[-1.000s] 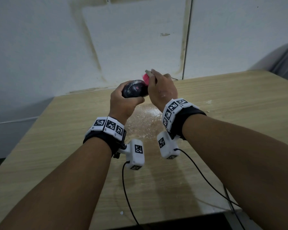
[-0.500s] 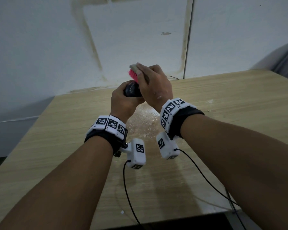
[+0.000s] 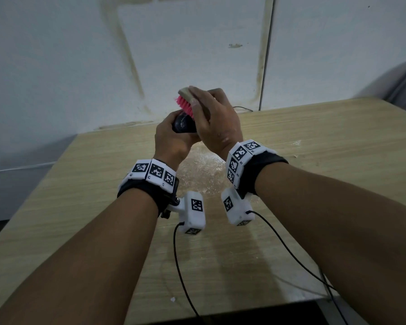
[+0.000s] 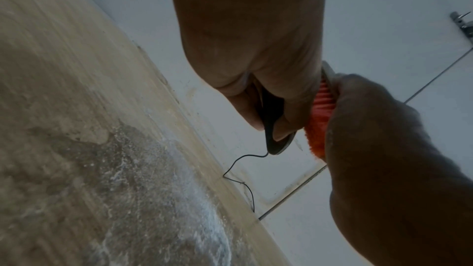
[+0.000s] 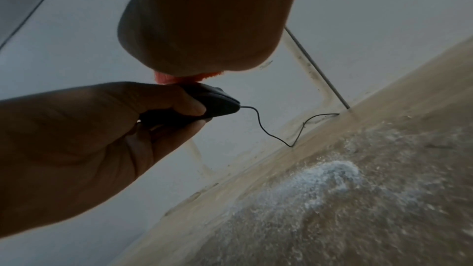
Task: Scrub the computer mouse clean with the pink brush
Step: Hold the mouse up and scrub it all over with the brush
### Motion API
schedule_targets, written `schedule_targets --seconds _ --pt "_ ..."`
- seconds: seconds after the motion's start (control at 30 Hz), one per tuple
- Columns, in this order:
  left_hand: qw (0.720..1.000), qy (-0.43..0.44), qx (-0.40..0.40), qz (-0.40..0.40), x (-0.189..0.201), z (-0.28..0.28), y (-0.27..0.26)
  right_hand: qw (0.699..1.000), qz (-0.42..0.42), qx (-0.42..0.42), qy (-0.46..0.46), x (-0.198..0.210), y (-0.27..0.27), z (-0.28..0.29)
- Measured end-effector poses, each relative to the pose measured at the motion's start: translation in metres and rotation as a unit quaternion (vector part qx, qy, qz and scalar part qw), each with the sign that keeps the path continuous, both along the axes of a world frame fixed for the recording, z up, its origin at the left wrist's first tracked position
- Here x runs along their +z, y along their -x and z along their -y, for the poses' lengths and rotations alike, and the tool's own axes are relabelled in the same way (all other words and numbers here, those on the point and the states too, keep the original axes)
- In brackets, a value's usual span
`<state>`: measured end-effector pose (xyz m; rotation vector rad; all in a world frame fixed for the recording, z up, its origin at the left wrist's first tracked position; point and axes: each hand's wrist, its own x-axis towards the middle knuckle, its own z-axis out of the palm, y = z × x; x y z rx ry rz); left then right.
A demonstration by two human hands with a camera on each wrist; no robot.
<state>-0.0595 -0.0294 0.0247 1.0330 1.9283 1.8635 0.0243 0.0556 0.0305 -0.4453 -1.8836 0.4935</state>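
A: Mouse first or surroundings first?

B: Surroundings, biggest down. Behind both hands stands a pale wall (image 3: 197,43), smooth panels with yellowed stain lines and a thin dark seam. Below the hands lies the table (image 3: 326,141), flat, light wood-grain laminate. Directly under the hands the top carries a wet patch (image 5: 320,179), frothy and white-speckled, rough-looking against the smooth board.

A: And the hands?

B: Both are raised above the table, close together. The left hand (image 3: 171,139) is wrapped around the computer mouse (image 3: 183,124), thumb on one flank and fingers curled under the other; the right wrist view shows this grip clearly. The mouse is black, glossy, rounded like a pebble, held off the surface, just left of the right hand.

A: The right one?

B: The right hand (image 3: 217,123) clasps the pink brush (image 3: 185,105) from above, fingers folded over its pale, flat back. The bristles are stiff, dense, bright pink, and their tips touch the top of the mouse.

A: Anything smaller?

B: A thin black cord (image 5: 271,132) leaves the mouse's nose, sags in a loose kink and reaches the table's far edge by the wall, beyond both hands. Each wrist wears a black band with white checker-marked blocks.
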Motion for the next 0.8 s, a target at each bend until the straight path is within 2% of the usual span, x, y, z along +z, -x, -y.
schedule_targets --seconds 0.07,0.17,0.23,0.37,0.53,0.6,0.7,0.8 --pt "1.000 -0.002 0.006 -0.008 -0.002 0.000 -0.001 0.998 0.032 -0.019 0.049 0.001 -0.001 -0.004" --pt "1.000 0.003 0.017 -0.019 -0.001 -0.001 -0.003 0.971 0.104 -0.066 0.204 -0.005 -0.003 -0.023" --pt "1.000 0.006 0.016 -0.026 0.000 -0.001 -0.004 0.954 0.094 -0.075 0.273 -0.012 -0.003 -0.032" --pt "0.999 0.015 0.021 -0.022 0.004 -0.002 -0.004 0.960 0.040 -0.083 0.263 -0.011 -0.004 -0.022" --pt "1.000 0.001 0.009 0.002 0.003 -0.002 -0.002 0.989 0.009 -0.016 0.144 0.000 -0.003 -0.011" --pt "1.000 -0.005 0.013 0.012 0.003 -0.001 -0.003 0.985 0.035 -0.028 0.170 0.000 -0.001 -0.012" --pt "1.000 -0.006 0.019 0.020 0.007 0.000 -0.001 0.962 0.095 -0.072 0.245 -0.003 0.001 -0.022" --pt "0.999 0.001 0.024 0.026 0.008 0.000 0.002 0.950 0.100 -0.089 0.281 -0.010 -0.002 -0.025"
